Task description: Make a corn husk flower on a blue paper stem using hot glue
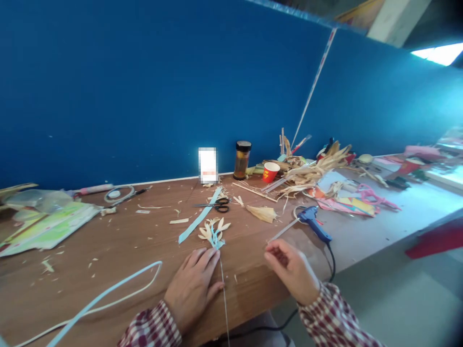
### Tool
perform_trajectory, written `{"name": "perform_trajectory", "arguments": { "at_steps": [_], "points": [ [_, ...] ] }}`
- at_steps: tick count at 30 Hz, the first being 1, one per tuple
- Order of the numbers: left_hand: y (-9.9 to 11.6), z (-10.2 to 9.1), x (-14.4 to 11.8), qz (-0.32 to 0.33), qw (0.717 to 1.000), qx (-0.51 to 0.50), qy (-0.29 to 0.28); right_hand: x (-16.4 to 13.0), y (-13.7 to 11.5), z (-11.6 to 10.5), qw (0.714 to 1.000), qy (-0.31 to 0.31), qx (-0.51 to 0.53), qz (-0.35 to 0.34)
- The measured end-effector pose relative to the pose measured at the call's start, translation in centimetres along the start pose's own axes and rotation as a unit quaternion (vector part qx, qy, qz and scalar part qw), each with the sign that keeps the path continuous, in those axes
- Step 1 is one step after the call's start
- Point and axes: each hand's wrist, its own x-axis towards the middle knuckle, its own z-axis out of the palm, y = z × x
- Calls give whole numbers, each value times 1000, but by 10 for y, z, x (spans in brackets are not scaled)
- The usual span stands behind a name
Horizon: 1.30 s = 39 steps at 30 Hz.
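Assembly step in hand: straw flower [213,232] on a thin stem [223,289], lying on the tabletop [119,246] at 12 o'clock of the left hand [193,286]. Left hand flat, fingers open, pressing beside the stem just below the flower. Right hand [291,270] loosely curled at 3 o'clock, contents not discernible. Glue gun [314,222] at 1 o'clock of right hand, scissors [217,205] beyond the flower. Next move likely calls for a steady stem and glue within reach.

A craft workshop, this — a long wooden bench [119,246] strewn with shavings, scissors [218,205] at 12 o'clock, a blue glue gun [314,221] at 2, dried husks [311,171] heaped beyond — all against a blue partition wall [144,86].
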Motion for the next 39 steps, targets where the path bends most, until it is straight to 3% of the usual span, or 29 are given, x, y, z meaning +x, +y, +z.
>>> {"name": "perform_trajectory", "arguments": {
  "at_steps": [3, 6, 9, 13, 16, 23, 28, 32, 36, 39],
  "points": [
    [-3, 4, 0, 0, 1000, 7, 8, -2, 37, -43, 982, 106, -159, -4],
    [-5, 7, 0, 2, 1000, 8, 17, 5, 75, -78, 933, 184, -311, 6],
    [-7, 9, -1, 3, 1000, 10, 25, 16, 102, -93, 906, 179, -381, 43],
    [-9, 11, -2, 7, 999, 14, 37, 27, 119, -95, 904, 147, -396, 61],
    [-9, 11, -2, 7, 999, 10, 41, 30, 121, -98, 904, 158, -394, 38],
    [-7, 8, 0, 3, 999, 3, 31, 31, 113, -113, 939, 228, -258, 10],
    [-5, 4, 1, -3, 1000, 8, 7, 36, 105, -119, 959, 265, -7, 98],
    [-4, 5, 0, -3, 1000, 7, 9, 43, 97, -126, 935, 269, 174, 154],
    [-6, 7, -2, 3, 1000, -3, 23, 38, 75, -122, 907, 296, 272, 126],
    [-5, 6, -4, 5, 999, -10, 31, 30, 53, -107, 902, 223, 346, 133]
  ]
}}
